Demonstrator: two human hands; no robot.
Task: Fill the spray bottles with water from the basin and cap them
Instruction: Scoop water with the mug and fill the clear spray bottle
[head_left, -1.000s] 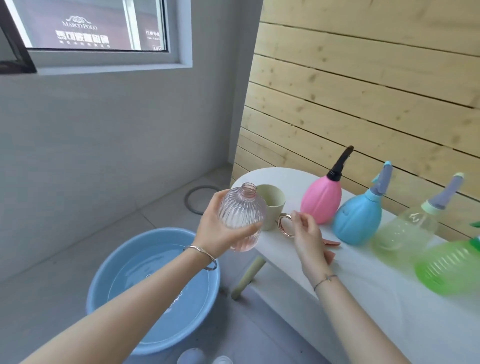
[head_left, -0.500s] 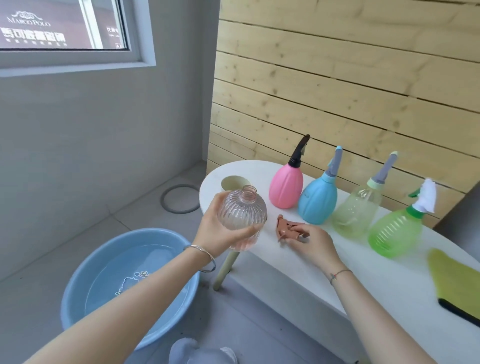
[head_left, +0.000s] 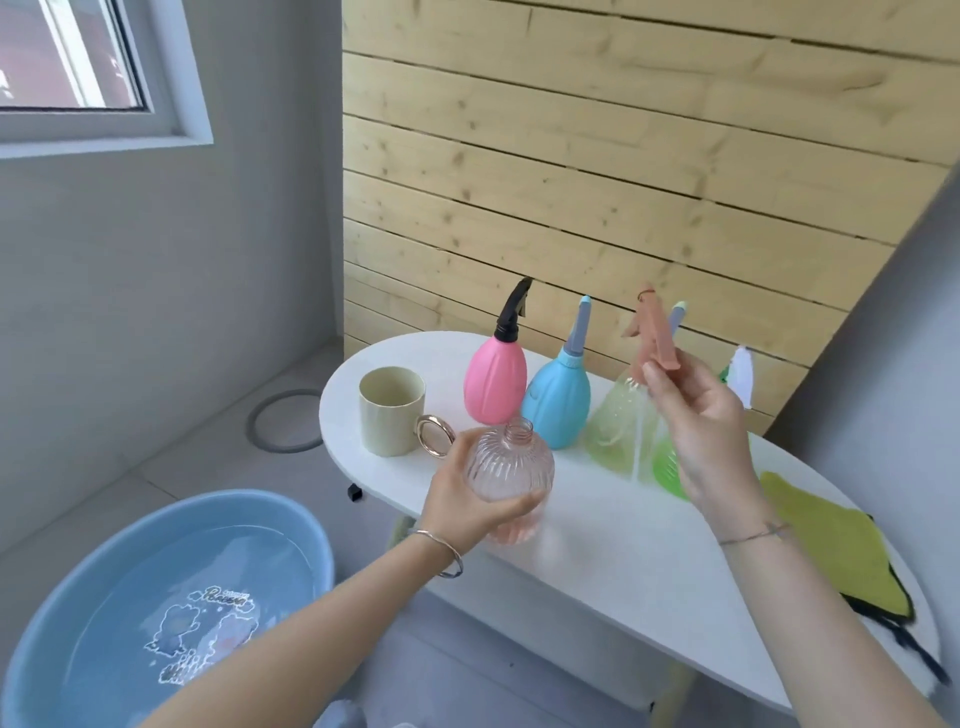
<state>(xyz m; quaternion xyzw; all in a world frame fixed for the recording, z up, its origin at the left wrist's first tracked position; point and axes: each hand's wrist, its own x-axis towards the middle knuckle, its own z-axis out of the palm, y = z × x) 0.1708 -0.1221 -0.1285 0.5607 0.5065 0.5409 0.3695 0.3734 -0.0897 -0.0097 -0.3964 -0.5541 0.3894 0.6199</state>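
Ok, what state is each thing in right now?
clear bottle: uncapped, gripped by left hand.
spray head: off its bottle, held up by right hand.
pink bottle: capped, upright.
blue bottle: capped, upright.
pale green bottle: capped, upright.
bright green bottle: capped, partly hidden.
cup: upright on table.
basin: holds water.
cloth: flat on table.

Basin (head_left: 234, 500): cartoon print (head_left: 205, 636) on floor, cursive word above it, blurred under water, unreadable.
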